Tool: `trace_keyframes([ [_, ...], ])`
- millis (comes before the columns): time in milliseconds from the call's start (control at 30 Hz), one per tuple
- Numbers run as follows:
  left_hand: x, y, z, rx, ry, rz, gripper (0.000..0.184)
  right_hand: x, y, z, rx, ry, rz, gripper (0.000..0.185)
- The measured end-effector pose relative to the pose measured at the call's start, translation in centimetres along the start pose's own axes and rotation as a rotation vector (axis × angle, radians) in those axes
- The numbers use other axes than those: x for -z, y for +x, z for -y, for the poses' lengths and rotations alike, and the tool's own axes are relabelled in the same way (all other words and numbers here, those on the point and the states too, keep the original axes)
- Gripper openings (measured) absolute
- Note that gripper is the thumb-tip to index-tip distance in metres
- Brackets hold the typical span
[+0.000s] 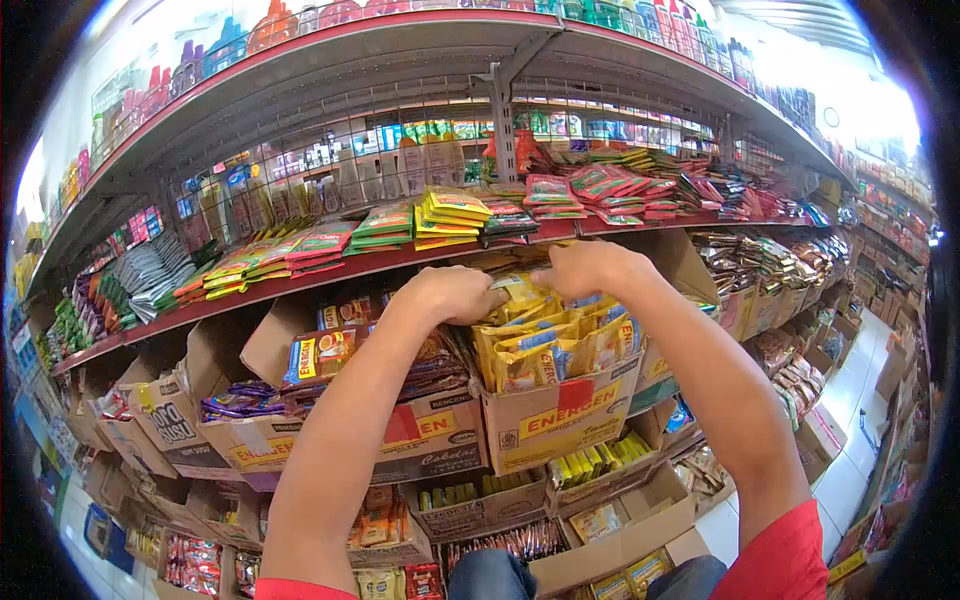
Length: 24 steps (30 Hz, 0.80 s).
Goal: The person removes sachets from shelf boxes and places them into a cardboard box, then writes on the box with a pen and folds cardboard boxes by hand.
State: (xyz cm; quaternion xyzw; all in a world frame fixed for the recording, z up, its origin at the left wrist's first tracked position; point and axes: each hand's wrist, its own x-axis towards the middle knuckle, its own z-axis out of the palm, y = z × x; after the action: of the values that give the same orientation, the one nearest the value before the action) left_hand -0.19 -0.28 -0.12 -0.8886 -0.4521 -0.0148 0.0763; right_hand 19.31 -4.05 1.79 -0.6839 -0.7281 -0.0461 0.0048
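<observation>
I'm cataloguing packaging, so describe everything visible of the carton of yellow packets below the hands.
Open-topped and brown, the carton looks like cardboard, with ENERGEN on a yellow band and a red patch on its front. Yellow packets rise above it. It stands beside a carton of brown packets. The left hand and right hand are at its packets; whether either touches the cardboard is unclear.

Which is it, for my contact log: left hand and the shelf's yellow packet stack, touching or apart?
Apart: the head view shows the red shelf edge between the left hand and yellow packet stack.
</observation>
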Motion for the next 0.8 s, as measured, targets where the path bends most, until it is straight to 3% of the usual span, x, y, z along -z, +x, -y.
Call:
trace_keyframes([
  [200, -0.4, 0.4, 0.6, -0.021, -0.008, 0.013, 0.054, -0.8, 0.2, 0.5, -0.061, -0.006, 0.083, 0.078],
  [300, -0.2, 0.5, 0.4, -0.028, -0.001, 0.037, 0.052, -1.9, 2.0, -0.2, -0.070, -0.024, -0.047, 0.080],
  [500, 0.1, 0.4, 0.0, 0.020, -0.024, 0.045, 0.049, 0.1, 2.9, 1.2, -0.092, 0.058, 0.151, 0.100],
  [533, 0.3, 0.3, -0.2, 0.037, -0.031, 0.058, 0.048, -0.7, 4.4, 0.6, -0.062, 0.015, 0.090, 0.103],
  [633, -0.5, 1.0, 0.8, -0.036, -0.057, -0.007, 0.056, -1.0, 6.9, -0.3, -0.162, 0.060, 0.147, 0.100],
  [800, -0.7, 0.4, 1.3, -0.076, -0.086, -0.020, 0.052, -1.7, 7.6, -1.4, -0.156, 0.066, 0.176, 0.089],
])
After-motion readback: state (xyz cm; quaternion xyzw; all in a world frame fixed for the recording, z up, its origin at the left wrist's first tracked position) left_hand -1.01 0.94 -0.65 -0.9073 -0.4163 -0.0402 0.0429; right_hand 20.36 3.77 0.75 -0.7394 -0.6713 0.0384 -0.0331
